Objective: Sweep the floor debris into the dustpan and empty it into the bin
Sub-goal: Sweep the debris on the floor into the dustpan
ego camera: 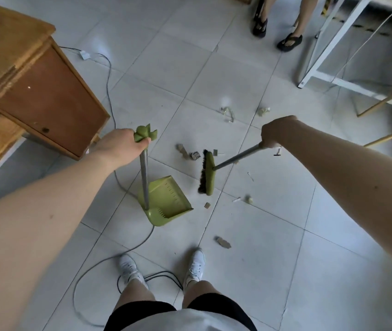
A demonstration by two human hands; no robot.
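At the feet: white shoes (196,265) stand on the tile floor (273,259); a grey cable (90,266) loops beside them.
Scrap (222,242): one cardboard piece, ahead of the right shoe.
Dustpan (166,201): green, resting on the floor left of centre; its pole rises to a green grip (145,133).
Left hand (121,146): fingers curled round the grip at the pole top.
Broom (208,173): green head low at the floor, just right of the dustpan and apart from it; bristles face left.
Right hand (271,134): closed in a fist round the broom pole.
Debris (183,151): scraps just beyond the broom head; more pieces right of the dustpan; crumpled paper (228,113) farther out.
Desk (35,91): wooden, at left.
Far edge: another person's sandalled feet (289,43); a white frame (316,63) at right.
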